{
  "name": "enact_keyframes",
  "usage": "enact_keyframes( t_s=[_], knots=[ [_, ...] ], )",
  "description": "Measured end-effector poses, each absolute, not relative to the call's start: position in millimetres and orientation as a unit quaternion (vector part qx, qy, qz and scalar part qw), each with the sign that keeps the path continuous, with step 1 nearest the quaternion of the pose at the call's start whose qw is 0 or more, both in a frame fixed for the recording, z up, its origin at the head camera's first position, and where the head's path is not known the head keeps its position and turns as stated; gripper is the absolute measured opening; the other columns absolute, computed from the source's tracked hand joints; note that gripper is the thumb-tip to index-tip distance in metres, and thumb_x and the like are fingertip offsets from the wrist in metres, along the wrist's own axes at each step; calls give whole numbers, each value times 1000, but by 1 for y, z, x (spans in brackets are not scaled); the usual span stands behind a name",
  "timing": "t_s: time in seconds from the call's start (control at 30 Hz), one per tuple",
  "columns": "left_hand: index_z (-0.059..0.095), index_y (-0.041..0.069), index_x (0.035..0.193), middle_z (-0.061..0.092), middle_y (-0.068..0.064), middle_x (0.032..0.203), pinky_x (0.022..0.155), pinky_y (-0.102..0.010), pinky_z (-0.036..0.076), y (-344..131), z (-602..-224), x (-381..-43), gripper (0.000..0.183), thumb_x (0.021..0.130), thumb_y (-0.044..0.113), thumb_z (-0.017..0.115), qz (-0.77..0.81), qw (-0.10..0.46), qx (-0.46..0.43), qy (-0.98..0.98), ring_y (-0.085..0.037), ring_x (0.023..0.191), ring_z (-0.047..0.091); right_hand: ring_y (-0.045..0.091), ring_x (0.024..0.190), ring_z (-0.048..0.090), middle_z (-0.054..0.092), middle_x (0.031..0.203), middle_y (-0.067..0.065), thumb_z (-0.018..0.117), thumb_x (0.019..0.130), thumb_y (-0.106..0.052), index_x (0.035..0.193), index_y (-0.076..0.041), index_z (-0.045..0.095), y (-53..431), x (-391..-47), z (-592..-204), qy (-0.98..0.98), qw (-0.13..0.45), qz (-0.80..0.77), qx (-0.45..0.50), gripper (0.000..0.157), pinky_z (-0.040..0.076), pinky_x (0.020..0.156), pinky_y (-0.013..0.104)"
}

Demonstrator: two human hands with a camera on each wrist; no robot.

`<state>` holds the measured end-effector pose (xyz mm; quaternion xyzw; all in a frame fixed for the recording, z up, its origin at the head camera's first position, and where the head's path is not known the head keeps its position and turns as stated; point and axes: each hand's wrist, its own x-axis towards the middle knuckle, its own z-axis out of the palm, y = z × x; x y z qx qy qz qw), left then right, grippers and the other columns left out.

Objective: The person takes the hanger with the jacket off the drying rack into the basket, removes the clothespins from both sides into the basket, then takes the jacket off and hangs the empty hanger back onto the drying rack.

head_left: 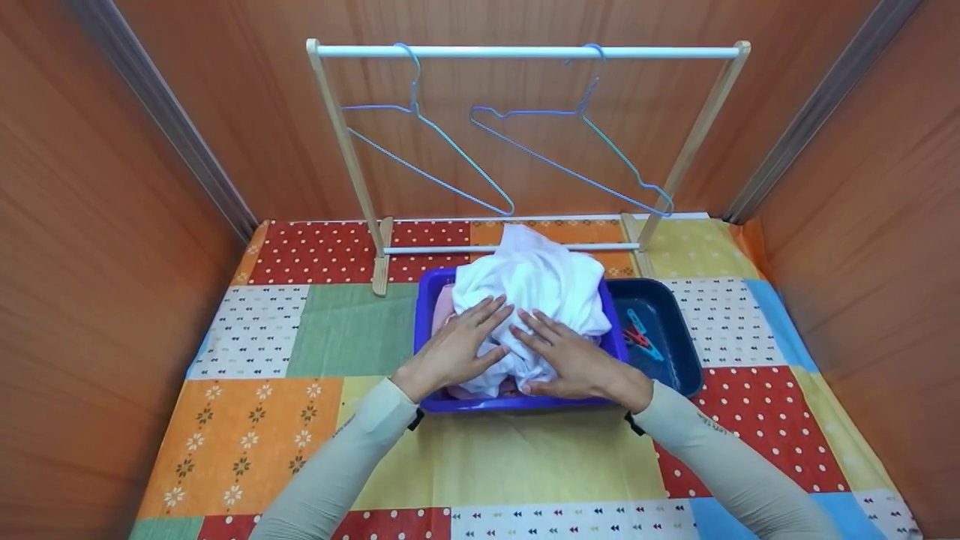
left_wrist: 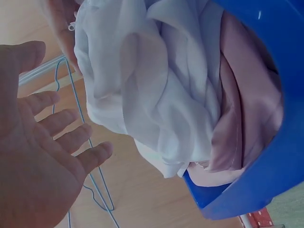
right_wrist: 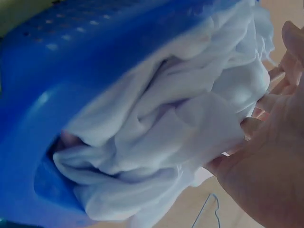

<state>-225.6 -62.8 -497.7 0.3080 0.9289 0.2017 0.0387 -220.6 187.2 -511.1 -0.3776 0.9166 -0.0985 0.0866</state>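
A heap of white cloth (head_left: 536,281) fills a blue-purple plastic basket (head_left: 517,403), with pink fabric (left_wrist: 247,95) showing under and beside it. Over the left part of the heap is my left hand (head_left: 459,349), its fingers spread; in the left wrist view the palm faces the cloth with a gap between. My right hand (head_left: 574,358) lies over the right part, fingers extended, and its fingertips appear to touch the white cloth in the right wrist view. Neither hand grips anything. What garment the white cloth is cannot be made out.
Behind the basket stands a rack with a white rail (head_left: 525,52), from which a left hanger (head_left: 431,176) and a right hanger (head_left: 577,174) hang. Against the basket's right side sits a dark tray (head_left: 679,352) with clothespins (head_left: 641,337). A patchwork cloth (head_left: 360,330) covers the surface between wood-look walls.
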Motion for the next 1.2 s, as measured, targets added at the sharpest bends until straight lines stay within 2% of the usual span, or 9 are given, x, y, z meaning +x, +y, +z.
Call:
enact_keyframes(
  t_s=[0.17,0.37,0.63,0.87,1.2],
  knots=[
    [28,25,156,23,7,164,114,-62,29,-61,-510,-226,62,101,47,46,158,39,312,936,-20,150,27,31,155,4,1,167,5,46,89,-72,159,-22,7,186,-217,-516,916,106,-82,-378,95,15,124,49],
    [33,18,154,28,5,162,116,-50,34,-57,-519,-223,57,103,41,45,140,45,321,936,-23,146,36,33,154,3,1,167,6,37,87,-79,159,-21,9,188,-211,-522,918,141,-67,-365,97,14,123,53],
    [36,10,152,31,-2,161,120,-43,29,-50,-524,-217,63,100,45,49,118,88,318,937,-26,150,27,31,155,1,1,167,5,32,86,-81,159,-22,9,187,-207,-530,919,169,-69,-348,96,8,123,56],
    [29,13,155,23,0,164,122,-43,24,-50,-533,-211,68,100,46,49,100,129,310,937,-25,153,18,32,154,3,4,167,8,25,96,-71,158,-21,13,186,-206,-536,918,175,-77,-349,81,8,123,57],
    [29,11,155,21,-2,164,122,-43,24,-53,-530,-209,67,100,43,51,97,100,332,933,-28,153,19,30,155,3,4,167,5,31,94,-72,158,-23,14,187,-206,-531,921,166,-90,-341,82,9,123,56]
  ],
)
